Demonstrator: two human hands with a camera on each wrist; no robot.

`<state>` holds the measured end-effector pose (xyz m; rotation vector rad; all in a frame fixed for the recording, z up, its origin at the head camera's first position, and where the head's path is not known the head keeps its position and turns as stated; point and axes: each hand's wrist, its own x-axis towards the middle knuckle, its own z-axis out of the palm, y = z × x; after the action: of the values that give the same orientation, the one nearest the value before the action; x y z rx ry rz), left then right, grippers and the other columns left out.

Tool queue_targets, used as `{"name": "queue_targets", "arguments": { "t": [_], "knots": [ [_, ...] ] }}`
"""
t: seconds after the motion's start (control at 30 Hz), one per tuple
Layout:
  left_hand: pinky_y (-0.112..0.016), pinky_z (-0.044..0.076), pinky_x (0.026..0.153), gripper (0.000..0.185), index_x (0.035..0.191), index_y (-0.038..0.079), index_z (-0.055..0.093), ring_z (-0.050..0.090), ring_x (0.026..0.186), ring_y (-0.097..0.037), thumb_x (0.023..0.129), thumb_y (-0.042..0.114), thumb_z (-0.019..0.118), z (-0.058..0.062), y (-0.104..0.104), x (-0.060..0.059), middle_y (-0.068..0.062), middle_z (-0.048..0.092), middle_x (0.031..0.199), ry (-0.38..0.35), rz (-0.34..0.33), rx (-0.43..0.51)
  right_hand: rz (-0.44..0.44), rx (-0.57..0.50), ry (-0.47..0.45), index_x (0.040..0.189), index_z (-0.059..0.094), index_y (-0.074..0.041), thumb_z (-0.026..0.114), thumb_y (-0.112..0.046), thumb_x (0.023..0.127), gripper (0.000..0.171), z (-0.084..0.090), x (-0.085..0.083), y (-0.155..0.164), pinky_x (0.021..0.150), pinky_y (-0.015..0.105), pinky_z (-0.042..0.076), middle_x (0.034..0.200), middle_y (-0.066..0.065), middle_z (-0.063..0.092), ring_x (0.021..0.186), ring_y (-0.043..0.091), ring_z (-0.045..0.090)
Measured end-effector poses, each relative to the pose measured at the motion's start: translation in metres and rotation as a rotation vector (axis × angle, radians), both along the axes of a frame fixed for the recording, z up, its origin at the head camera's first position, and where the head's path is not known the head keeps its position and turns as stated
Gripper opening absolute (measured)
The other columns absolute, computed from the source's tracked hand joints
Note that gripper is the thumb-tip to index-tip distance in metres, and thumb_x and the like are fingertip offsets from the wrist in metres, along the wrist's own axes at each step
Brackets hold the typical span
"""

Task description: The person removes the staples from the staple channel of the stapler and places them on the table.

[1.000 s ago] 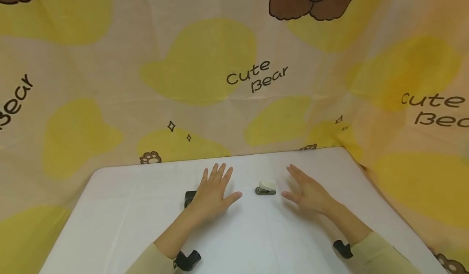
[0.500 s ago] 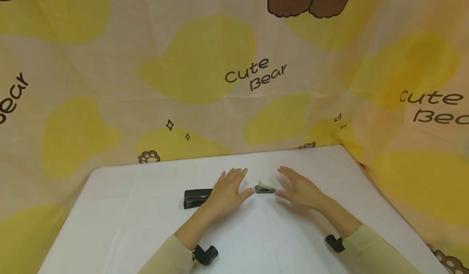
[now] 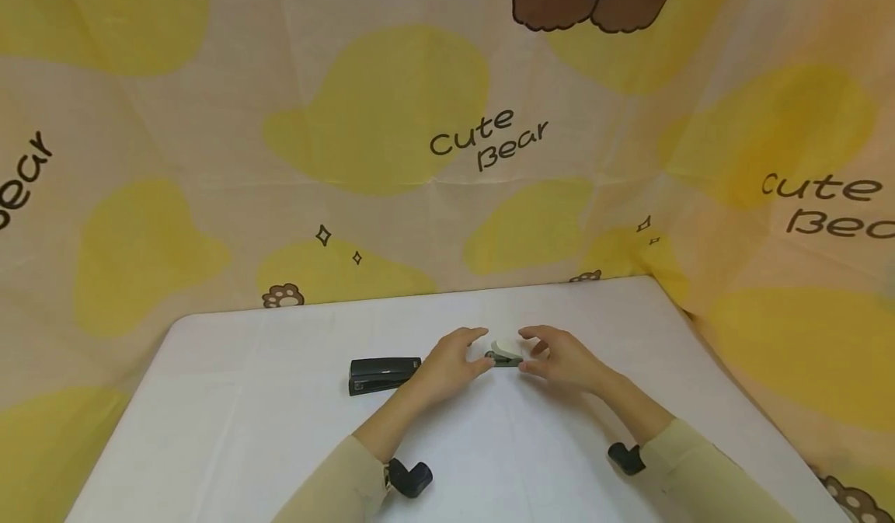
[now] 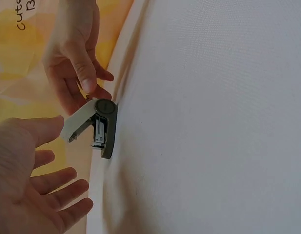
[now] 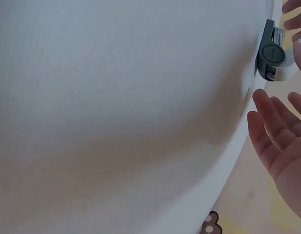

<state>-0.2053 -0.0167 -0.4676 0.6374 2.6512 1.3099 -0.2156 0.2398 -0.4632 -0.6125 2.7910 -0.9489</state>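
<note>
The small stapler sits mid-table, its long axis running left to right between the hands. The left hand and right hand flank its ends, fingers relaxed and apart; whether either touches it is unclear.

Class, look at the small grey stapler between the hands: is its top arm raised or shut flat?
Raised: the small grey stapler's pale top arm angles away from its base.
</note>
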Motion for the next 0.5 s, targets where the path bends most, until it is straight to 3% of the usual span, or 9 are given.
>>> {"name": "queue_targets", "arguments": {
  "t": [0.23,0.5],
  "knots": [
    [-0.052,0.052,0.100,0.050,0.144,-0.001,0.058,0.064,0.120,-0.036,0.101,0.021,0.071,-0.010,0.005,-0.008,-0.020,0.065,0.137,-0.017,-0.026,0.112,0.029,-0.037,-0.021,0.132,0.066,0.001,0.083,-0.010,0.089,0.047,-0.001,-0.004,-0.005,0.082,0.038,0.056,0.124,0.014,0.071,0.097,0.022,0.069],
    [-0.043,0.056,0.089,0.041,0.135,0.001,0.066,0.071,0.106,-0.026,0.099,0.019,0.072,-0.017,0.013,-0.010,-0.015,0.072,0.121,-0.010,-0.009,0.145,0.078,-0.062,-0.015,0.121,0.068,0.002,0.078,-0.001,0.091,0.032,-0.005,-0.008,-0.008,0.082,0.032,0.056,0.113,0.011,0.072,0.094,0.019,0.070]
  ]
}}
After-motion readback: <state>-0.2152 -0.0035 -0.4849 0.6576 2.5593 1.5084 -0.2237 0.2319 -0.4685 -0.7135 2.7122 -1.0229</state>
